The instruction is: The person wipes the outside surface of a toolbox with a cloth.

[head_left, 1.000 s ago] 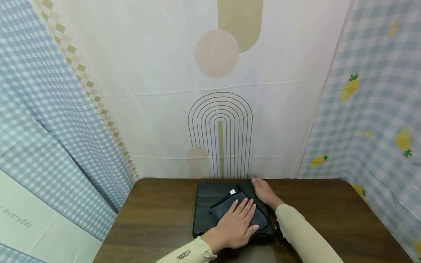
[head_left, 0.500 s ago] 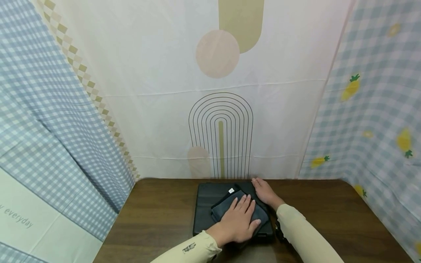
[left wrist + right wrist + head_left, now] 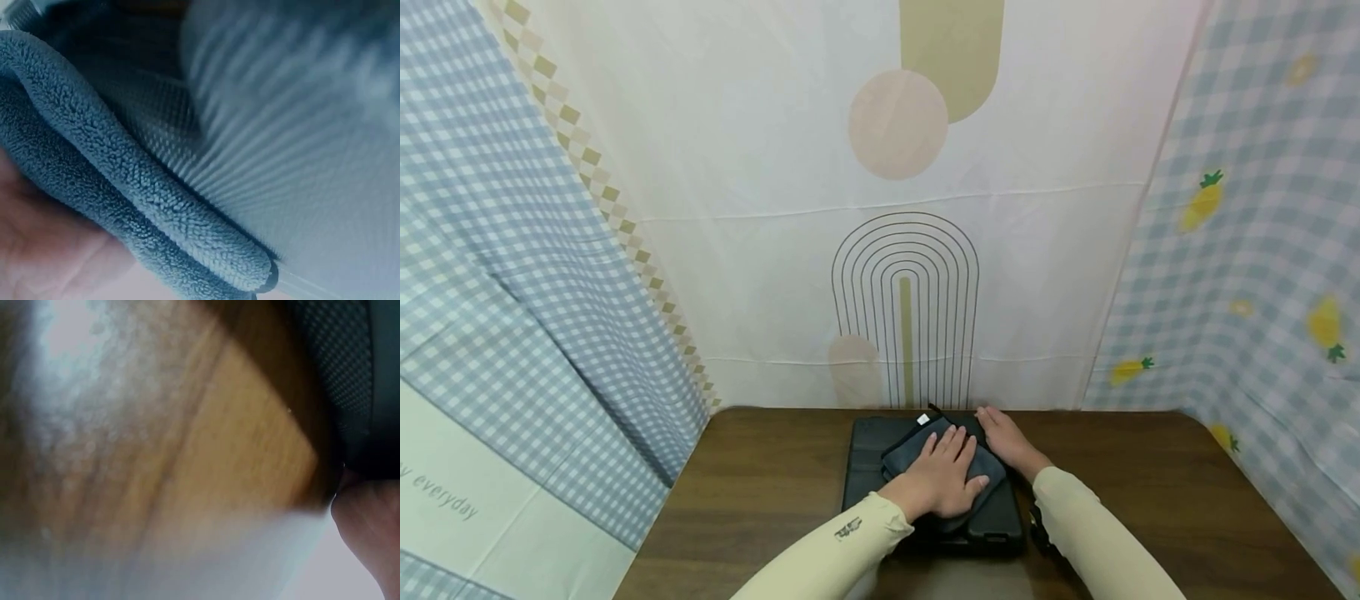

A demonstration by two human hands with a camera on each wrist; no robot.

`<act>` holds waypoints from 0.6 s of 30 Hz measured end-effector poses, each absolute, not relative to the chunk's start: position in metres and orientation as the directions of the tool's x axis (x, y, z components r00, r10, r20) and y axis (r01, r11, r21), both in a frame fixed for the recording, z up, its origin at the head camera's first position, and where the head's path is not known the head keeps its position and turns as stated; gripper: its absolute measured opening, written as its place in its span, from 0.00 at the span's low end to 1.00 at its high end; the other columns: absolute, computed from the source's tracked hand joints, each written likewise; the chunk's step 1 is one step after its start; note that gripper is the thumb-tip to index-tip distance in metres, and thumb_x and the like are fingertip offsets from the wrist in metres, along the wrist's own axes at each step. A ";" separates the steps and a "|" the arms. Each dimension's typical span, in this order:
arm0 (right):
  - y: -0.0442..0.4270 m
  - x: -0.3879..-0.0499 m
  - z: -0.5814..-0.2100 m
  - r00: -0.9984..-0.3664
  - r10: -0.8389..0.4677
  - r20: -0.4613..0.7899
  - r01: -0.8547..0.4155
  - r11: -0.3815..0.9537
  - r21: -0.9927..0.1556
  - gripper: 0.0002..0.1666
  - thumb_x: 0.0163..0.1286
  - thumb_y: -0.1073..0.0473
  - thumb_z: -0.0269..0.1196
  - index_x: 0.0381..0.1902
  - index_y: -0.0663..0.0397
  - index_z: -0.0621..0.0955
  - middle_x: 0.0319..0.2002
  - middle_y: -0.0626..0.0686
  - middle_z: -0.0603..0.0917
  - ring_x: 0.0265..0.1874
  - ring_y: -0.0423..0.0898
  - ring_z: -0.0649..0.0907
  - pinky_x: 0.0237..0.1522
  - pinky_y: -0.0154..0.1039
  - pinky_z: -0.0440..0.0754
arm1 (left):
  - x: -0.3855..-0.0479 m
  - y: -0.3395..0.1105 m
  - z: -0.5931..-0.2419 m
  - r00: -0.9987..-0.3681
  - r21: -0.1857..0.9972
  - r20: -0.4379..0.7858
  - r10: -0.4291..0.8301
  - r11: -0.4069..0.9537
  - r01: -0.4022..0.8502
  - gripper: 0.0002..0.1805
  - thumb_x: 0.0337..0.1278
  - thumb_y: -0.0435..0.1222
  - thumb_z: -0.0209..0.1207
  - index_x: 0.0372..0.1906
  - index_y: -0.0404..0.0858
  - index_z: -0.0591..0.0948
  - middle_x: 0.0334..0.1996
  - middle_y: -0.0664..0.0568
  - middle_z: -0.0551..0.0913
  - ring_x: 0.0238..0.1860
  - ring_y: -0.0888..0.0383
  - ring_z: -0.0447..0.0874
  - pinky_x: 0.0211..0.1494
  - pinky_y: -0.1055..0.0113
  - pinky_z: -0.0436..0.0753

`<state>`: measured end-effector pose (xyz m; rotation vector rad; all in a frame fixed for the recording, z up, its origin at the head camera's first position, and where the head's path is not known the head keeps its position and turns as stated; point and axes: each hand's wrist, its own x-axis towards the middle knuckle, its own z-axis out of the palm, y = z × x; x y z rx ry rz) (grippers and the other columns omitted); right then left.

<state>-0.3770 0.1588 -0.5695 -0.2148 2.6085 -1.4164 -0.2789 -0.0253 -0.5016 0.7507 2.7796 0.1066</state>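
A flat black rectangular case (image 3: 863, 467) lies on the table near its far edge. On it is a folded blue-grey terry cloth (image 3: 898, 458) with a dark border and a small white tag. My left hand (image 3: 946, 475) rests flat on the cloth, fingers spread and straight. In the left wrist view, the thick folded edge of the cloth (image 3: 144, 181) runs beside part of the hand (image 3: 56, 244). Along the case's far right edge lies my right hand (image 3: 1006, 437), its fingers fairly straight; its thumb is hidden in the head view. A fingertip (image 3: 369, 519) touches the case's textured side in the right wrist view.
Brown wooden tabletop (image 3: 760, 492) extends to both sides of the case. A white patterned curtain (image 3: 760, 283) hangs right behind the far edge, with blue checked cloths at left and right. Something small and dark (image 3: 1039, 529) sits by the right wrist.
My left hand has slid the cloth away from me over the case, uncovering more of its near right corner. The right hand stays at the case's edge, nearly still.
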 end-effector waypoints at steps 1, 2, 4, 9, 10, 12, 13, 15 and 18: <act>0.159 -0.377 -0.569 -0.976 -0.204 -0.076 -0.047 0.540 -0.840 0.35 0.92 0.49 0.37 0.76 0.73 0.69 0.75 0.75 0.71 0.76 0.72 0.72 0.76 0.67 0.72 | -0.281 -0.025 -0.502 -0.836 0.134 -0.226 0.499 0.866 0.481 0.39 0.86 0.61 0.33 0.89 0.48 0.50 0.90 0.52 0.46 0.91 0.55 0.40 0.92 0.52 0.47; 0.159 -0.377 -0.569 -0.976 -0.204 -0.075 -0.048 0.541 -0.840 0.35 0.92 0.49 0.37 0.76 0.74 0.68 0.75 0.75 0.71 0.75 0.72 0.72 0.75 0.67 0.73 | -0.283 -0.024 -0.502 -0.841 0.129 -0.224 0.492 0.870 0.475 0.39 0.86 0.61 0.33 0.89 0.48 0.51 0.90 0.52 0.46 0.91 0.55 0.40 0.92 0.53 0.48; 0.159 -0.377 -0.569 -0.977 -0.203 -0.069 -0.054 0.545 -0.837 0.34 0.92 0.50 0.37 0.76 0.74 0.68 0.74 0.76 0.72 0.75 0.73 0.72 0.75 0.67 0.73 | -0.287 -0.024 -0.502 -0.849 0.127 -0.224 0.479 0.878 0.462 0.39 0.86 0.61 0.33 0.89 0.48 0.50 0.90 0.52 0.46 0.91 0.55 0.40 0.92 0.53 0.47; 0.160 -0.378 -0.569 -0.976 -0.212 -0.043 -0.082 0.546 -0.834 0.32 0.92 0.51 0.39 0.72 0.73 0.72 0.71 0.75 0.75 0.74 0.73 0.73 0.76 0.68 0.69 | -0.300 -0.024 -0.502 -0.866 0.120 -0.232 0.442 0.897 0.426 0.39 0.85 0.61 0.34 0.89 0.50 0.50 0.90 0.54 0.46 0.91 0.56 0.40 0.92 0.55 0.47; 0.160 -0.378 -0.569 -0.976 -0.214 -0.043 -0.082 0.542 -0.836 0.32 0.92 0.51 0.39 0.71 0.73 0.73 0.70 0.74 0.76 0.73 0.72 0.73 0.76 0.68 0.69 | -0.303 -0.024 -0.502 -0.870 0.118 -0.231 0.436 0.900 0.420 0.39 0.85 0.61 0.34 0.89 0.50 0.50 0.90 0.54 0.46 0.91 0.56 0.40 0.92 0.55 0.48; 0.161 -0.377 -0.568 -0.975 -0.220 -0.038 -0.089 0.542 -0.836 0.31 0.92 0.51 0.39 0.70 0.72 0.74 0.69 0.73 0.77 0.72 0.72 0.74 0.76 0.68 0.70 | -0.309 -0.026 -0.502 -0.876 0.113 -0.230 0.424 0.906 0.409 0.39 0.85 0.61 0.35 0.89 0.50 0.51 0.90 0.53 0.47 0.91 0.56 0.41 0.92 0.55 0.48; 0.161 -0.377 -0.568 -0.974 -0.224 -0.037 -0.093 0.542 -0.835 0.31 0.92 0.51 0.39 0.70 0.71 0.74 0.70 0.73 0.77 0.73 0.71 0.74 0.76 0.68 0.70 | -0.312 -0.027 -0.502 -0.879 0.112 -0.228 0.419 0.908 0.404 0.38 0.85 0.61 0.35 0.89 0.50 0.51 0.90 0.53 0.48 0.91 0.56 0.42 0.92 0.55 0.48; 0.162 -0.377 -0.568 -0.971 -0.236 -0.038 -0.100 0.547 -0.831 0.31 0.92 0.51 0.38 0.72 0.72 0.73 0.71 0.73 0.76 0.73 0.72 0.73 0.76 0.68 0.69 | -0.318 -0.029 -0.501 -0.885 0.111 -0.220 0.410 0.912 0.395 0.38 0.85 0.61 0.35 0.88 0.50 0.53 0.89 0.52 0.51 0.90 0.55 0.45 0.92 0.55 0.49; 0.162 -0.377 -0.567 -0.971 -0.236 -0.041 -0.099 0.551 -0.828 0.32 0.92 0.51 0.38 0.74 0.72 0.71 0.74 0.74 0.73 0.77 0.72 0.70 0.79 0.69 0.66 | -0.329 -0.031 -0.502 -0.896 0.127 -0.205 0.395 0.918 0.376 0.37 0.86 0.60 0.37 0.87 0.50 0.57 0.88 0.51 0.56 0.89 0.54 0.51 0.92 0.54 0.51</act>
